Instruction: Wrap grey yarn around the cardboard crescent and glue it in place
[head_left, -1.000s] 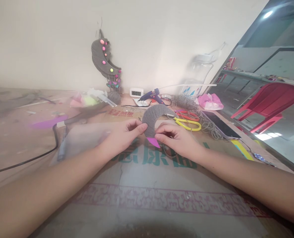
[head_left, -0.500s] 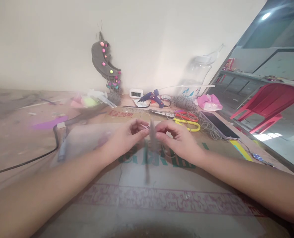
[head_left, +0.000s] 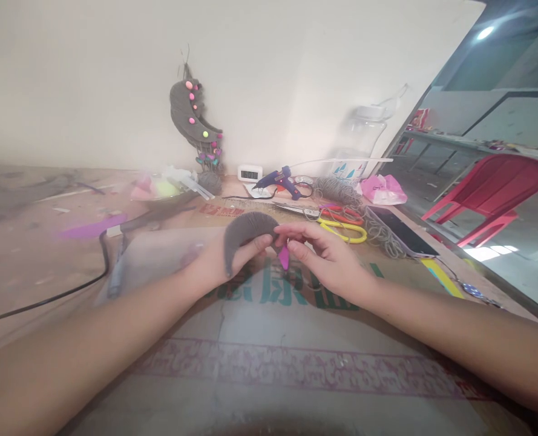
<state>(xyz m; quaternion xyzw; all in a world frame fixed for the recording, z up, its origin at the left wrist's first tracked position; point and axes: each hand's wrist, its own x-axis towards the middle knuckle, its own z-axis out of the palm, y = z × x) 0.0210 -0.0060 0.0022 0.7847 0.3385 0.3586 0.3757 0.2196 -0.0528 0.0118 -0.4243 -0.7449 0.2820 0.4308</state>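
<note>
A crescent (head_left: 250, 227) wrapped in grey yarn arches over my left hand (head_left: 236, 257), which grips it between thumb and fingers. At its right end a bare magenta tip (head_left: 284, 257) sticks out from the wrapping. My right hand (head_left: 325, 251) is closed beside that end, with its bent fingers touching the crescent and its thumb close to the tip. A loop of grey yarn (head_left: 313, 281) shows just under the right hand; the strand between its fingers is too fine to make out clearly.
Behind the hands lie scissors (head_left: 344, 231), a blue glue gun (head_left: 280, 180), a grey yarn coil (head_left: 339, 191) and a phone (head_left: 402, 231). A decorated grey crescent (head_left: 189, 115) hangs on the wall. Clear bottle (head_left: 364, 139) stands at the back; a black cable (head_left: 69, 293) runs left.
The crescent has turned from edge-on between my hands to broadside, now arching over my left hand. Its magenta tip has come into view. Both hands stay in nearly the same place.
</note>
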